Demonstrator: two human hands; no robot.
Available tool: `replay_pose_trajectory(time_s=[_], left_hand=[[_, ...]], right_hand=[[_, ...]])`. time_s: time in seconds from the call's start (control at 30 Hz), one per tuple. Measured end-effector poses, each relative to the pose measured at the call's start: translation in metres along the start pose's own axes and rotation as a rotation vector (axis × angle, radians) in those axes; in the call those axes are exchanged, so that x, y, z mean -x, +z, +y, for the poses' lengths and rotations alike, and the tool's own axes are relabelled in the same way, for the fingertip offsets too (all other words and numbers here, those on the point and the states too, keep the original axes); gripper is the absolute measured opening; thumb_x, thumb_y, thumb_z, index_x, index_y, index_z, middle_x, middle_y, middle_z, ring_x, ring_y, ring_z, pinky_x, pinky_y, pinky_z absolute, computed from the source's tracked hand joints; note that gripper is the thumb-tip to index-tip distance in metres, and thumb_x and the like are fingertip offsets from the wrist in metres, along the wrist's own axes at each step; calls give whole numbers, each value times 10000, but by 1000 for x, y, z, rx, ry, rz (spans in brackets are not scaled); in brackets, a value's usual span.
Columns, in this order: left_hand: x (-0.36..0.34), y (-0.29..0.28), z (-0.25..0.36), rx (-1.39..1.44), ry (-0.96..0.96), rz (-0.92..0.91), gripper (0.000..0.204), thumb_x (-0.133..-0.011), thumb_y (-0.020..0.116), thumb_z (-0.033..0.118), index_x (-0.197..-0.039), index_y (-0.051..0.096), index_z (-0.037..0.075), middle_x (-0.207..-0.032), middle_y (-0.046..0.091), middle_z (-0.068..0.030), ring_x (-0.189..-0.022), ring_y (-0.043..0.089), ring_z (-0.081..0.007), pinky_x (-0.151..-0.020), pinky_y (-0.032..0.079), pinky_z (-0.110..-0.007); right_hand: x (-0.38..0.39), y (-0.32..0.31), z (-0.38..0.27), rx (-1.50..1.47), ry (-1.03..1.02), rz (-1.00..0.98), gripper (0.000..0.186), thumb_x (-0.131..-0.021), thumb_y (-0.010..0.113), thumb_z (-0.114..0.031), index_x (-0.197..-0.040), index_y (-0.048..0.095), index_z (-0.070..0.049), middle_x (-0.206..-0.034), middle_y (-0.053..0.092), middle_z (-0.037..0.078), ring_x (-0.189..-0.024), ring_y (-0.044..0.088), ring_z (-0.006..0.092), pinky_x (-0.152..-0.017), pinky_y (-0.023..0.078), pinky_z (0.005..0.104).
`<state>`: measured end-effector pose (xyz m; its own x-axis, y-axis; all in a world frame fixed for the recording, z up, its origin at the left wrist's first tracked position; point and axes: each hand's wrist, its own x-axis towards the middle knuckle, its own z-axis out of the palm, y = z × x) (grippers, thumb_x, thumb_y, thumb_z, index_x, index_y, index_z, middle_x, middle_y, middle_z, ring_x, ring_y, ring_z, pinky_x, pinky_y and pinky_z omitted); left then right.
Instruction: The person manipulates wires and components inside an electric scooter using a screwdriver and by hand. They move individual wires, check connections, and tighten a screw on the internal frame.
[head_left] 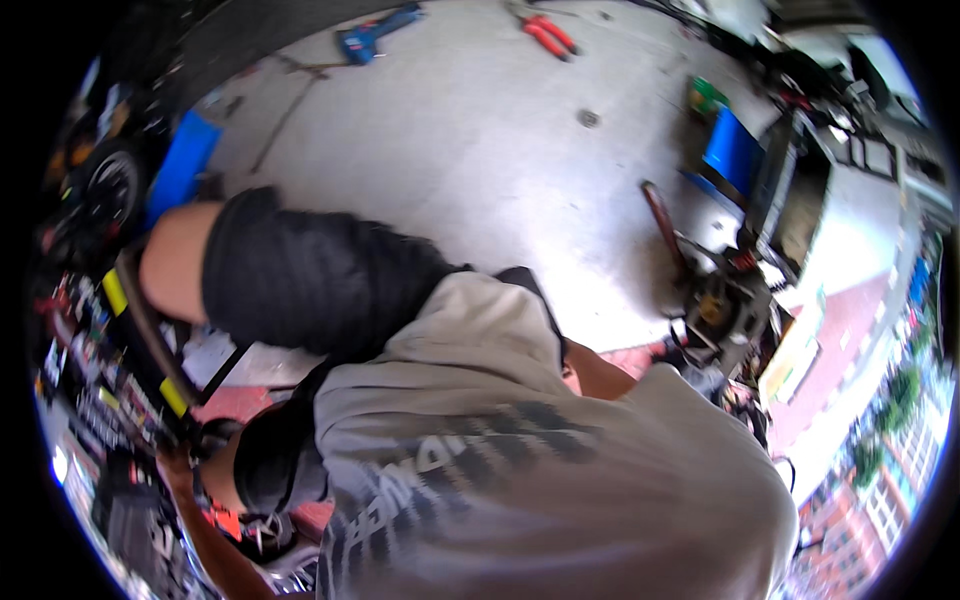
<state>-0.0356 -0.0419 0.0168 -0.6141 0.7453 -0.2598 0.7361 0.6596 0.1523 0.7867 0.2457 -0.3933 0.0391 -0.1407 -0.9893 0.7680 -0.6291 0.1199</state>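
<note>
My left forearm runs up from the lower left edge. My left hand (175,464) is small and blurred beside the lower end of a dark frame (152,330) with yellow strips; whether it touches the frame I cannot tell, and its fingers do not show clearly. Part of my right arm (600,374) appears beside my light grey shirt (500,450), while the hand itself is hidden. My legs in black shorts (320,270) extend to the left, one knee close to the frame.
On the pale floor (450,150) lie a blue power tool (375,38), red-handled pliers (548,36) and a thin rod (282,125). Greasy machine parts (720,310), a reddish handle (660,215) and a blue box (733,150) are at right. A wheel (112,188) and clutter crowd the left.
</note>
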Motion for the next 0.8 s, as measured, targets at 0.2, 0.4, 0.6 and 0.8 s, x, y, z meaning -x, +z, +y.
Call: replay_pose_trajectory(time_s=[0.2,0.4,0.6,0.8], left_hand=[[1,6,47,-220,-263,8,421,-882,713,350,-1075,657,-20,-1013,681,-283,-945,641,-473,-798,514,-520],[88,-8,126,39,-412,462,353,-946,635,235,-1205,706,6,-1103,748,-192,-1035,713,-339,-944,531,-408],[280,177,171,651,-1044,987,306,-913,673,205,-1131,725,-3,-989,767,-124,-923,714,-183,-854,544,-344],[341,507,320,1415,-2236,742,237,-833,673,214,-931,759,17,-797,735,-158,-656,708,-253,-567,549,-391]], right_hand=[[18,-8,-115,222,-333,115,524,-887,746,-455,-1258,676,-91,-1165,702,131,-1048,658,319,-977,490,571],[46,-14,-227,562,-508,104,518,-896,738,-453,-1249,677,-78,-1151,704,127,-1035,659,304,-966,499,546],[93,-25,-330,772,-617,197,513,-906,729,-451,-1239,678,-65,-1137,706,124,-1022,661,289,-955,508,522],[151,-15,-416,795,-782,317,509,-915,721,-449,-1230,679,-51,-1123,708,120,-1010,662,274,-945,516,497]])
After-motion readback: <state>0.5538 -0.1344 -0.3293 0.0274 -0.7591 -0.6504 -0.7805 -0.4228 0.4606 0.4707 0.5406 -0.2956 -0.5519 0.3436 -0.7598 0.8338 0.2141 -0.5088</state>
